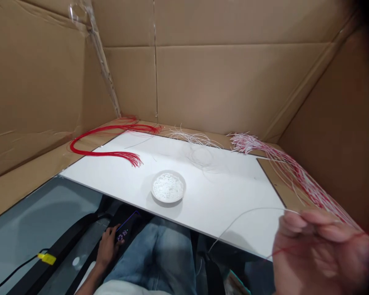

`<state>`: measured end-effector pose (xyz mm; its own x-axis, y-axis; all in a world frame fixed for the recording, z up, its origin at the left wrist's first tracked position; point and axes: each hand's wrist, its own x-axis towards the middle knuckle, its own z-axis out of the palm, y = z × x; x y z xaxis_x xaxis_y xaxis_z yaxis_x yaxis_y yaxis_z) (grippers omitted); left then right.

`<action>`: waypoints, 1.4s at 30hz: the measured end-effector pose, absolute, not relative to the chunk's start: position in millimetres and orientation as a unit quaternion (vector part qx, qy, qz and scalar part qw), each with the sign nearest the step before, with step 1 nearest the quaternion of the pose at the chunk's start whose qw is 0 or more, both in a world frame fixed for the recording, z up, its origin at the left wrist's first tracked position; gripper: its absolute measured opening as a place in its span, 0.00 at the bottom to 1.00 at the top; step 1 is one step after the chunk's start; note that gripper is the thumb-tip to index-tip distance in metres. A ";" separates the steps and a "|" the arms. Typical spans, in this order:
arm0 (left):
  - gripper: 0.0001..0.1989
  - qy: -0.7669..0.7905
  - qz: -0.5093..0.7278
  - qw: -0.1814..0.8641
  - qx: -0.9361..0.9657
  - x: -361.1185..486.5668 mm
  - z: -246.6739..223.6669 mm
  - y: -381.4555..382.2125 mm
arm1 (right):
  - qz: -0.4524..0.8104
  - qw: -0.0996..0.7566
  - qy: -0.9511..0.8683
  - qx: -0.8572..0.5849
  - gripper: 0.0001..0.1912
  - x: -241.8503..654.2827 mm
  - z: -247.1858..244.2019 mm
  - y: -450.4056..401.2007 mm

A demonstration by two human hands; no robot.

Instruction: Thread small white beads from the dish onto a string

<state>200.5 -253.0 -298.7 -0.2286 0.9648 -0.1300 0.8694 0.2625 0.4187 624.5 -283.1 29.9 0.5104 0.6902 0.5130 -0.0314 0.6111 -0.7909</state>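
Observation:
At the lower right, close to the camera, my right hand (318, 250) pinches a thin white thread (252, 209) that curves left and down past the board's front edge. A blurred red thread (287, 248) crosses the same hand. My left hand (108, 246) is low on the left beside my leg, its fingers apart on a dark device (127, 227) with small lit marks. White beads or bits fill a small white dish (153, 194) on the white board (221, 196).
Red threads (95, 153) curve across the board's left side. Loose white threads (193, 137) lie at the back, and a red-and-white bundle (307, 180) runs down the right. Cardboard walls (203, 82) enclose the board. A yellow tag (47, 258) hangs on a black cable at lower left.

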 end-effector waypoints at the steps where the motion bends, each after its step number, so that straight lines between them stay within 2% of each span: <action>1: 0.25 0.776 0.129 0.183 0.590 198.9 -295.6 -251.3 | 0.237 0.804 -0.406 -0.364 0.12 622.1 33.2 -278.7; 4: 0.26 0.782 0.120 0.190 0.582 199.2 -284.9 -248.9 | 0.257 0.818 -0.385 -0.341 0.08 615.8 41.0 -265.3; 7: 0.28 0.788 0.107 0.202 0.571 202.5 -266.9 -245.7 | 0.264 0.802 -0.425 -0.327 0.05 609.5 43.7 -253.9; 9: 0.25 0.783 0.101 0.221 0.573 204.5 -243.5 -241.1 | 0.291 0.776 -0.453 -0.328 0.05 605.2 42.8 -247.7; 11: 0.17 0.753 0.102 0.269 0.592 209.0 -205.8 -237.6 | 0.328 0.740 -0.483 -0.334 0.07 600.6 40.6 -242.7; 13: 0.18 0.709 0.120 0.320 0.617 219.9 -153.5 -238.9 | 0.365 0.691 -0.523 -0.340 0.08 594.6 38.4 -239.7; 14: 0.19 0.685 0.148 0.336 0.630 228.6 -123.5 -241.4 | 0.383 0.660 -0.548 -0.343 0.09 590.5 37.8 -239.3; 18: 0.16 0.543 0.402 0.372 0.637 278.5 -9.9 -249.6 | 0.433 0.539 -0.636 -0.344 0.12 563.6 38.9 -243.0; 21: 0.15 0.442 0.438 0.461 0.633 311.4 33.6 -246.4 | 0.456 0.516 -0.650 -0.320 0.11 536.8 39.5 -246.7; 25: 0.09 0.420 0.438 0.521 0.600 326.1 40.1 -240.6 | 0.475 0.527 -0.647 -0.281 0.10 512.0 33.7 -246.5; 30: 0.09 0.423 0.458 0.549 0.557 325.0 31.5 -239.9 | 0.477 0.545 -0.628 -0.286 0.09 502.7 25.0 -244.5; 35: 0.05 0.422 0.517 0.501 0.550 325.5 27.8 -240.2 | 0.424 0.587 -0.588 -0.361 0.09 492.3 17.7 -240.4; 39: 0.05 0.428 0.575 0.456 0.527 326.8 25.3 -237.6 | 0.501 0.556 -0.539 -0.387 0.15 479.4 7.8 -236.4; 42: 0.06 0.457 0.580 0.411 0.534 327.3 22.4 -236.3 | 0.485 0.543 -0.554 -0.404 0.17 474.2 2.5 -234.9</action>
<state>327.3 -236.3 22.4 -0.0909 0.9652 0.2452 0.0111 -0.2452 0.9694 474.2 -234.9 2.5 -0.0837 0.9745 0.2084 -0.0787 0.2020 -0.9762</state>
